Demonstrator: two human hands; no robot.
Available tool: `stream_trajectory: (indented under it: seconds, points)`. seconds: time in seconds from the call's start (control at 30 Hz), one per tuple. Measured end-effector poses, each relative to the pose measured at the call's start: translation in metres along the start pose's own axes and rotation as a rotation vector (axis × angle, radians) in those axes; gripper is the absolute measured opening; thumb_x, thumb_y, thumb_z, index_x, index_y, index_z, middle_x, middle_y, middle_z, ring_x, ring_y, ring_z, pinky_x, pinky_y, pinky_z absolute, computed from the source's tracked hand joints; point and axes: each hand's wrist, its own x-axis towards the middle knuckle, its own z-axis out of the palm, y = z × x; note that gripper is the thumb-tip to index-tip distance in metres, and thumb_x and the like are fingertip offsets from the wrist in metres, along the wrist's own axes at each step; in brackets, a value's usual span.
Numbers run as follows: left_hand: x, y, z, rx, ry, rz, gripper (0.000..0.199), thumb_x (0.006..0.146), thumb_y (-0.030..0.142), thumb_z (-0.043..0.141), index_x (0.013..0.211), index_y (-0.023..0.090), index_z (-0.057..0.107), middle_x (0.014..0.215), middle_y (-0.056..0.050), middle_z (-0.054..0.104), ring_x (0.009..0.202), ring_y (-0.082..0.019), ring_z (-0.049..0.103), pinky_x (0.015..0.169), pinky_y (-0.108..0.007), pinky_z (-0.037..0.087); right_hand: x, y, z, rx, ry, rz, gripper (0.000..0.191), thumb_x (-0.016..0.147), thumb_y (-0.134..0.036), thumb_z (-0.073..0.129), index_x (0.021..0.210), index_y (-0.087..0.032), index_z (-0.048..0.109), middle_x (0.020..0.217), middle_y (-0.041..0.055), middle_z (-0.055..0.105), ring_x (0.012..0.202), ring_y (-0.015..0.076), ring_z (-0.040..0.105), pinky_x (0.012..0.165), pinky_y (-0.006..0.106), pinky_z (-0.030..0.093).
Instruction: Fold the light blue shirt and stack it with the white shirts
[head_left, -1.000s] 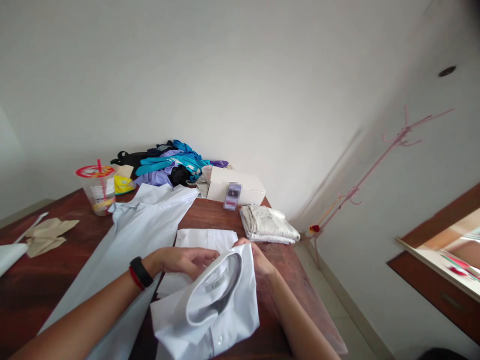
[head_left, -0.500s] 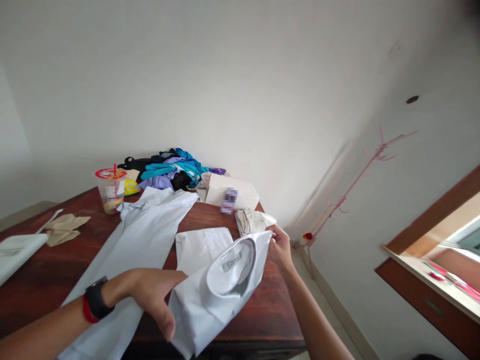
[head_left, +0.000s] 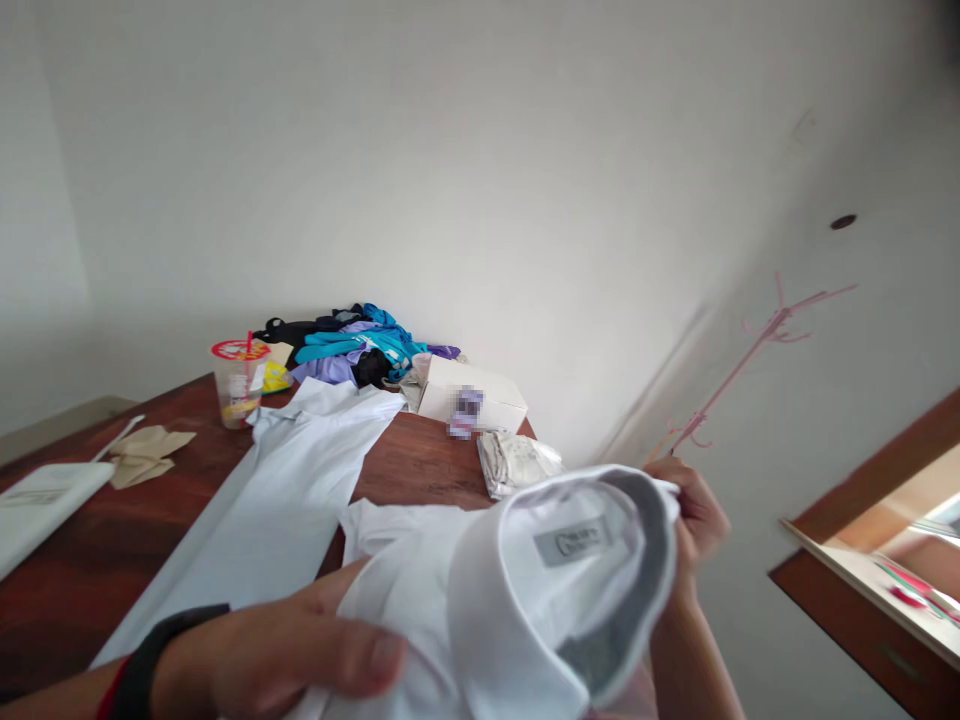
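Note:
Close to the camera, a white collared shirt (head_left: pixel 480 590) is raised above the table, its collar opening facing me and a grey label (head_left: pixel 574 541) showing inside. My left hand (head_left: pixel 300 640) holds the shirt's left side, thumb on top and fingers tucked out of sight behind the cloth. At the far side of the collar, my right hand (head_left: pixel 694 515) pinches the fabric; some of its fingers are hidden and slightly blurred. Another white garment (head_left: pixel 262 520) lies lengthwise on the table, left of the held shirt.
On the dark wooden table (head_left: pixel 60 540) stand a plastic cup (head_left: pixel 238 385) and a white box (head_left: pixel 476 392). A heap of clothes (head_left: pixel 367 340), a folded pale cloth (head_left: pixel 517 460), and brown paper (head_left: pixel 150 455) also lie there. A pink coat rack (head_left: pixel 739 375) is at the right.
Both hands have brought the shirt up and nearer the camera, toward the right. My left thumb now presses on the cloth, where before the hand was spread beside it.

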Motion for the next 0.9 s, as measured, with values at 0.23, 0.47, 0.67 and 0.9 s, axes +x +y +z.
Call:
stream_trajectory:
  seconds: [0.23, 0.47, 0.67, 0.9]
  points:
    - [0.041, 0.013, -0.011, -0.158, 0.232, 0.082, 0.060, 0.081, 0.048, 0.074, 0.135, 0.026, 0.061, 0.114, -0.008, 0.074, 0.110, -0.032, 0.066, 0.094, -0.042, 0.051, 0.038, 0.007, -0.001, -0.002, 0.127, 0.034, 0.005, 0.071, -0.023, 0.059, 0.066, -0.024, 0.059, 0.066, 0.0005, 0.054, 0.061, 0.0191, 0.046, 0.056, 0.031, 0.036]
    - [0.084, -0.046, -0.115, 0.310, 0.820, 0.163, 0.028, 0.080, 0.037, 0.065, 0.101, 0.019, 0.064, 0.107, -0.007, 0.070, 0.107, -0.030, 0.064, 0.096, -0.037, 0.046, 0.003, 0.096, 0.013, -0.700, -0.242, -0.052, 0.013, 0.068, -0.012, 0.048, 0.069, -0.021, 0.057, 0.068, 0.0001, 0.056, 0.060, 0.0161, 0.048, 0.061, 0.029, 0.036]
    - [0.055, -0.084, -0.146, 0.703, 0.611, -0.071, 0.031, 0.070, 0.020, 0.055, 0.099, 0.021, 0.062, 0.107, -0.006, 0.070, 0.106, -0.028, 0.064, 0.097, -0.037, 0.045, -0.022, 0.110, 0.017, -0.730, -0.350, -0.036, 0.016, 0.073, -0.010, 0.045, 0.071, -0.022, 0.056, 0.074, 0.0014, 0.059, 0.064, 0.0171, 0.052, 0.063, 0.028, 0.037]
    - [0.033, -0.112, -0.134, 0.496, 0.744, -0.177, 0.013, 0.079, 0.034, 0.057, 0.080, 0.022, 0.058, 0.083, -0.003, 0.067, 0.089, -0.027, 0.066, 0.084, -0.037, 0.050, -0.023, 0.122, 0.009, -0.676, -0.383, 0.079, 0.020, 0.080, -0.017, 0.044, 0.083, -0.021, 0.063, 0.084, 0.0042, 0.067, 0.074, 0.0208, 0.060, 0.072, 0.031, 0.042]
